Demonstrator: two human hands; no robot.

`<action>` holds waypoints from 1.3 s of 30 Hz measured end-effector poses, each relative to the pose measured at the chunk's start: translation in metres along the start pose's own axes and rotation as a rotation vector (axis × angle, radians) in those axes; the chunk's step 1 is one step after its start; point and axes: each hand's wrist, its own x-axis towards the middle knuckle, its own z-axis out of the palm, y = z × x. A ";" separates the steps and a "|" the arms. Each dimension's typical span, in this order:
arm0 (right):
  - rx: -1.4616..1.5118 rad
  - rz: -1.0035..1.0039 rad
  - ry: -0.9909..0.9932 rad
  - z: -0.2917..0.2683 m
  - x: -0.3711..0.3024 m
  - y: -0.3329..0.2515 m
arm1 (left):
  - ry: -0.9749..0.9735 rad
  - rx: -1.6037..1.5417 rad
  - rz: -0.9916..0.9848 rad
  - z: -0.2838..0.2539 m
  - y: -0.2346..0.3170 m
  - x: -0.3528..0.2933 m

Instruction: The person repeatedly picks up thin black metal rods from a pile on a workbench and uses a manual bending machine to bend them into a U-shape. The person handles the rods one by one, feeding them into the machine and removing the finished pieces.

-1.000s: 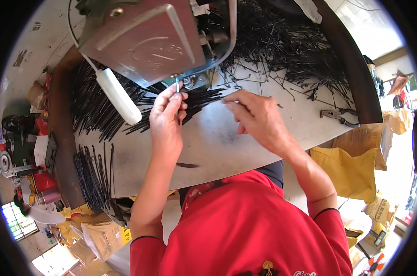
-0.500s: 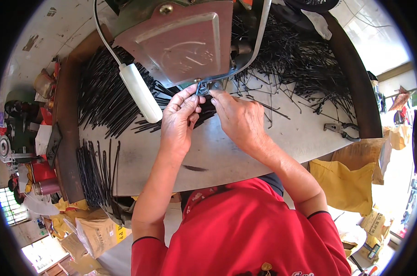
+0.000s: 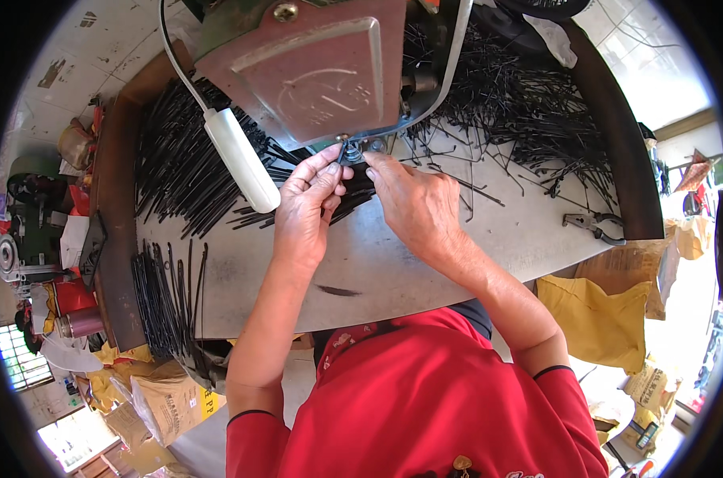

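My left hand [image 3: 307,195] is raised to the underside of a machine head [image 3: 314,80] with a reddish-brown cover. Its thumb and index finger pinch a small, thin dark piece too small to name. Close by on the right, my right hand [image 3: 419,203] is closed, palm down, its fingertips at the shiny metal fitting [image 3: 352,150] below the head. Whatever those fingertips hold is hidden. Behind both hands, black rods [image 3: 194,159] lie in a thick heap on the left.
A white lamp [image 3: 242,159] hangs left of my left hand. More black hooked rods [image 3: 529,111] tangle at the back right, beside pliers [image 3: 593,226]. A smaller rod bundle [image 3: 158,295] lies front left. Raised brown edges [image 3: 628,159] bound the metal table [image 3: 425,279].
My left hand has shifted slightly left, and the small piece in its fingers sits at a different angle. My right hand stays almost in place.
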 end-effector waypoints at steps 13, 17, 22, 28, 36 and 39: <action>0.006 -0.046 0.068 0.008 -0.002 0.005 | -0.040 0.005 0.002 -0.003 0.002 0.002; -0.016 -0.036 0.049 0.005 -0.002 0.002 | -0.043 0.019 0.013 -0.001 0.003 0.001; -0.033 -0.042 0.051 0.006 -0.002 0.002 | 0.004 0.055 0.020 0.003 0.002 0.001; -0.026 -0.038 0.043 0.007 -0.001 0.001 | 0.011 0.031 0.007 0.005 0.000 0.001; -0.091 0.065 -0.178 0.002 0.006 -0.003 | 0.135 0.612 0.235 0.012 0.001 -0.009; -0.054 0.080 -0.223 -0.005 0.014 -0.005 | 0.100 1.164 0.579 0.010 0.015 -0.007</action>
